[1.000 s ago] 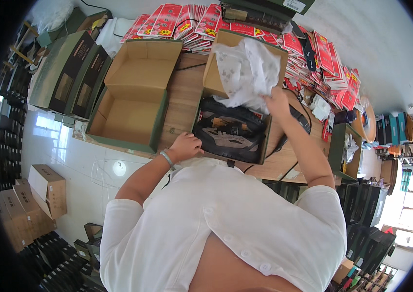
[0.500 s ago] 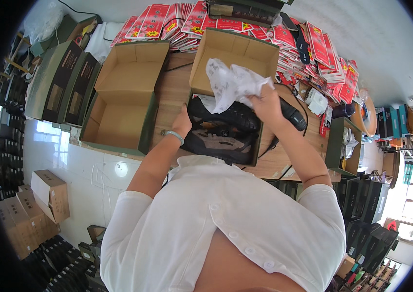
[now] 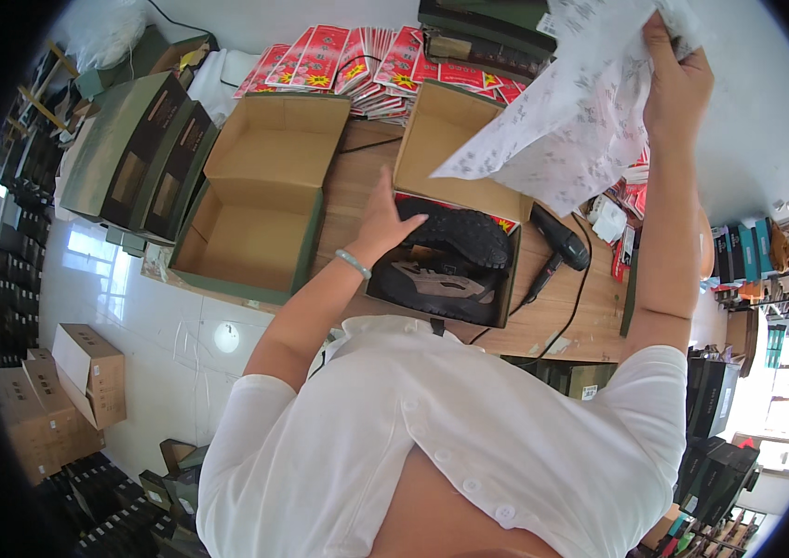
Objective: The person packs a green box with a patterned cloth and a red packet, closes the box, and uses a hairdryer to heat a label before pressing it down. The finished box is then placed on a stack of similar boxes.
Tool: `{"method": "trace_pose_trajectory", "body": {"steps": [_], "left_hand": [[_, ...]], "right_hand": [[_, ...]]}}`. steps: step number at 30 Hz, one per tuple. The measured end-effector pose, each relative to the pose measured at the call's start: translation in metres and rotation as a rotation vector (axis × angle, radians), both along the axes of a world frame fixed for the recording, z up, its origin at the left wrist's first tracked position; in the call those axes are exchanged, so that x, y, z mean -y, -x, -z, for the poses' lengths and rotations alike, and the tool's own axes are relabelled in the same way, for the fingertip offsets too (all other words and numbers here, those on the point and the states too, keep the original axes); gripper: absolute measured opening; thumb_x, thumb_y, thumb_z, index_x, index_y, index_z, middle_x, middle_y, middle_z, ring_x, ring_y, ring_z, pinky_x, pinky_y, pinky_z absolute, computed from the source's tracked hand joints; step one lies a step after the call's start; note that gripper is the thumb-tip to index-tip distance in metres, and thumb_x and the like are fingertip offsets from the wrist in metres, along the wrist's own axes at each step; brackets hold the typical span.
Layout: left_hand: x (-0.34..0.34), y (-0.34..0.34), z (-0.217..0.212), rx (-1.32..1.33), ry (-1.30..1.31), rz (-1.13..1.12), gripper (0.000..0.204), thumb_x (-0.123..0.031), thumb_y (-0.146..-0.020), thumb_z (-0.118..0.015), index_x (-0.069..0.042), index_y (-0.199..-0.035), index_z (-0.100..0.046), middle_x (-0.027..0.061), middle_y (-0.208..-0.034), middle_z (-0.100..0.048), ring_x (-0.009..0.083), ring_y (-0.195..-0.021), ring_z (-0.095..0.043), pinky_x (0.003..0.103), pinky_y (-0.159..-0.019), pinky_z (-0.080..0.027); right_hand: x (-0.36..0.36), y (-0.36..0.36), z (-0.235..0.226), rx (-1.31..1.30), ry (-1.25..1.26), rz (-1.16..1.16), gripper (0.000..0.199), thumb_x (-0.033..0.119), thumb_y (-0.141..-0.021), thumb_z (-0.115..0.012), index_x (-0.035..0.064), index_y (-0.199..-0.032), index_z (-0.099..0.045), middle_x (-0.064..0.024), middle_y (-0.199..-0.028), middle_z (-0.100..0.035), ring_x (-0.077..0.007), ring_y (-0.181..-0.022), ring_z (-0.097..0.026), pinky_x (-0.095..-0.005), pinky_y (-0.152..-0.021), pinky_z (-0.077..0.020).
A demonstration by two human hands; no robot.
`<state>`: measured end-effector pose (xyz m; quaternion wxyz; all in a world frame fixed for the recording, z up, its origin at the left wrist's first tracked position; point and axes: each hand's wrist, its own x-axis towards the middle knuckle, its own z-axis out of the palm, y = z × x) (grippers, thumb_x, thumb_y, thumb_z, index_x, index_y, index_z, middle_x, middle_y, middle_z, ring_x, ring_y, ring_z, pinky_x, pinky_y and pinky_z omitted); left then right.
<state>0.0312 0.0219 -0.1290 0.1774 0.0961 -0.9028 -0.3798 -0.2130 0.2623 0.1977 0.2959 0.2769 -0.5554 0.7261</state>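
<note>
My right hand is raised high at the right, its fingers closed on a sheet of printed white tissue paper. The paper hangs spread out and covers part of the raised lid of an open shoebox. In that box lies a pair of shoes: a dark one with its sole showing, and a grey and black one nearer to me. My left hand is at the box's left side, fingers stretched and apart, thumb over the dark shoe's end. Whether it touches the shoe I cannot tell.
Left of the shoes stands an open, empty shoebox, with closed green boxes beyond it. A black hair dryer with its cord lies right of the shoes. Red printed packets are piled along the back of the wooden table.
My right hand has lifted the tissue paper up and to the right, out of the box, and it has unfolded. My left hand has moved from the box's side toward the dark shoe.
</note>
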Motion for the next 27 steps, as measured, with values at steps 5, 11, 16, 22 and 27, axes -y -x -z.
{"method": "trace_pose_trajectory", "body": {"steps": [5,11,16,22,27], "left_hand": [[-0.018,0.014,-0.076,-0.387,-0.004,-0.021,0.118,-0.045,-0.066,-0.086,0.008,-0.146,-0.017,0.0305,-0.141,-0.035,0.0428,-0.135,-0.034,0.047,-0.114,-0.028],[-0.019,-0.01,-0.112,-0.405,-0.587,0.088,0.075,-0.027,-0.081,-0.075,0.002,-0.138,-0.036,0.0202,-0.126,-0.05,0.0324,-0.116,-0.051,0.041,-0.096,-0.043],[0.073,-0.083,-0.105,-0.287,-1.009,0.044,0.027,-0.015,-0.093,-0.061,0.003,-0.113,-0.061,0.0041,-0.089,-0.065,0.0124,-0.079,-0.058,0.027,-0.07,-0.047],[0.238,-0.128,-0.026,-0.175,-1.039,-0.243,0.023,-0.022,-0.096,-0.062,0.0,-0.102,-0.065,0.0034,-0.091,-0.066,0.0102,-0.073,-0.061,0.025,-0.065,-0.049],[0.334,-0.147,-0.031,0.397,-0.673,-0.295,0.031,-0.029,-0.098,-0.059,0.0,-0.101,-0.066,0.0045,-0.09,-0.067,0.0118,-0.072,-0.06,0.028,-0.066,-0.048]], "right_hand": [[0.122,-0.15,-0.053,0.0,-0.349,-0.181,0.02,0.015,-0.093,-0.065,0.0002,-0.106,-0.067,-0.0011,-0.09,-0.068,-0.0072,-0.077,-0.059,-0.0237,-0.067,-0.0477],[0.211,-0.202,-0.046,0.065,-0.311,-0.227,0.028,0.019,-0.092,-0.067,-0.0013,-0.112,-0.065,-0.0032,-0.093,-0.068,-0.0093,-0.08,-0.06,-0.0264,-0.068,-0.049],[0.254,-0.184,-0.038,0.179,-0.616,0.07,0.048,0.036,-0.085,-0.072,-0.0061,-0.106,-0.066,-0.009,-0.092,-0.069,-0.0126,-0.083,-0.062,-0.0275,-0.073,-0.0492],[0.321,-0.074,0.078,0.133,-0.835,0.137,0.059,0.047,-0.085,-0.068,-0.0099,-0.098,-0.062,-0.0238,-0.085,-0.068,-0.0347,-0.081,-0.067,-0.0422,-0.072,-0.0512],[0.413,-0.014,0.153,0.4,-1.506,0.009,0.062,0.048,-0.085,-0.068,-0.012,-0.099,-0.06,-0.0263,-0.082,-0.067,-0.0372,-0.079,-0.068,-0.0462,-0.073,-0.0524]]}}
